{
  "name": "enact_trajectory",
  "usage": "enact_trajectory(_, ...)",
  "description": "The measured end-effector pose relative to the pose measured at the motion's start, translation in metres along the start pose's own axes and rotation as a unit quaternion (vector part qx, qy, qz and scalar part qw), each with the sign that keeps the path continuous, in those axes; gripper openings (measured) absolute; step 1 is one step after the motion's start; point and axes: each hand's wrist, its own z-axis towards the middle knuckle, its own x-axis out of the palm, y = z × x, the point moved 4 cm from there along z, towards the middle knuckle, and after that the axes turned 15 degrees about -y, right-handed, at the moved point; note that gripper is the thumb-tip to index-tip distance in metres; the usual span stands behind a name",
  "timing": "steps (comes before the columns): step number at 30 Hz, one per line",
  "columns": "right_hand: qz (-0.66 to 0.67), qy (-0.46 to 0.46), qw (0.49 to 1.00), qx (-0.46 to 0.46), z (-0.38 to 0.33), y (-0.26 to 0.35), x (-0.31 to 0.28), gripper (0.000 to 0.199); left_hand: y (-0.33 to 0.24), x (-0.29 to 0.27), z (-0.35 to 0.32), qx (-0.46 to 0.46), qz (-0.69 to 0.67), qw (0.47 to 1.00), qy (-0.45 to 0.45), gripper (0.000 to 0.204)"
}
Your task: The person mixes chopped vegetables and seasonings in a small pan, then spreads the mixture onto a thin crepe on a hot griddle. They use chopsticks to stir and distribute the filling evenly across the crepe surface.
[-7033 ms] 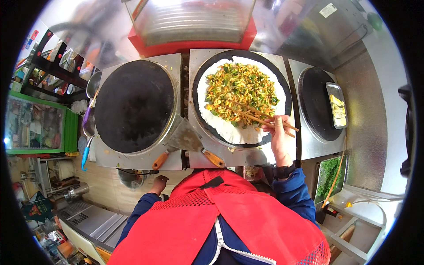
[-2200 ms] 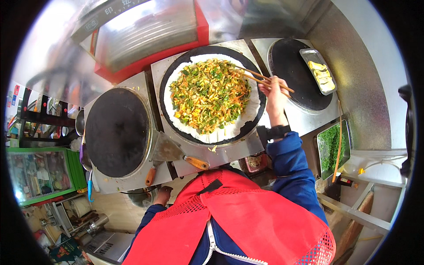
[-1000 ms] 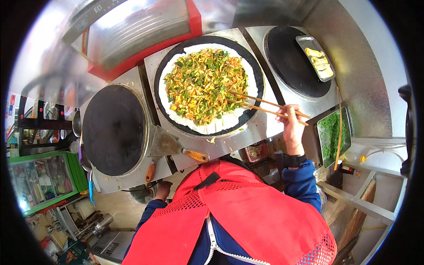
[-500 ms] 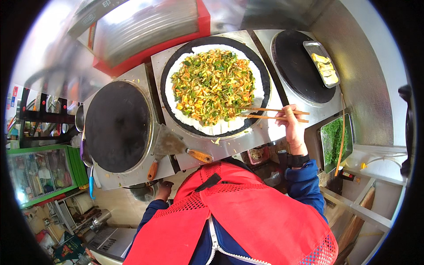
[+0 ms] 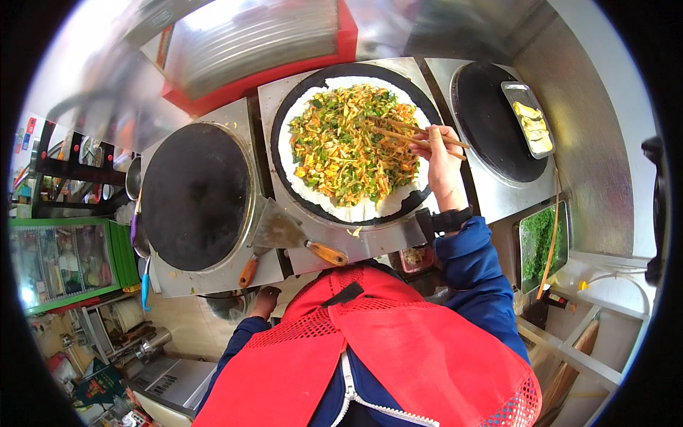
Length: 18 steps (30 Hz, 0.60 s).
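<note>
A pair of wooden chopsticks [image 5: 404, 132] is held in my right hand [image 5: 442, 165], fingers closed round them. Their tips are in the chopped vegetable and egg filling [image 5: 341, 146], which is spread over a thin white pancake [image 5: 288, 160]. Under the pancake is a round black griddle [image 5: 279, 114], its dark rim showing all around. My left hand [image 5: 265, 302] hangs low by my left side, below the counter edge, apart from the food. Its fingers are too small and dark to make out. Two metal scrapers [image 5: 279, 229] with wooden handles lie at the counter's front edge.
A bare black griddle [image 5: 196, 196] stands to the left. On the right griddle [image 5: 484, 117] rests a metal tray [image 5: 546, 146] with yellow pieces. A tray of chopped greens [image 5: 538, 245] is lower right. Behind the middle griddle stands a red-framed panel [image 5: 346, 35].
My right hand has moved up and left over the griddle's right edge, carrying the chopsticks deeper into the filling. The view has shifted slightly. My left hand stays low.
</note>
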Motion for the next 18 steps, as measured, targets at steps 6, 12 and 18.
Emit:
enact_trajectory(6, 0.0, -0.057, 0.998, -0.027, 0.012, -0.003, 0.017, 0.017, 0.002, -0.005, -0.016, -0.086, 0.021, 0.996, 0.029, 0.028)
enact_trajectory(12, 0.0, -0.044, 0.999, -0.026, 0.017, -0.012, 0.044, 0.016, -0.01, -0.013, -0.02, -0.07, 0.0, 0.998, -0.002, 0.027)
enact_trajectory(18, -0.015, 0.039, 0.996, -0.076, -0.005, -0.01, 0.057, 0.016, -0.008, -0.001, -0.017, -0.031, -0.025, 0.999, -0.001, 0.024)
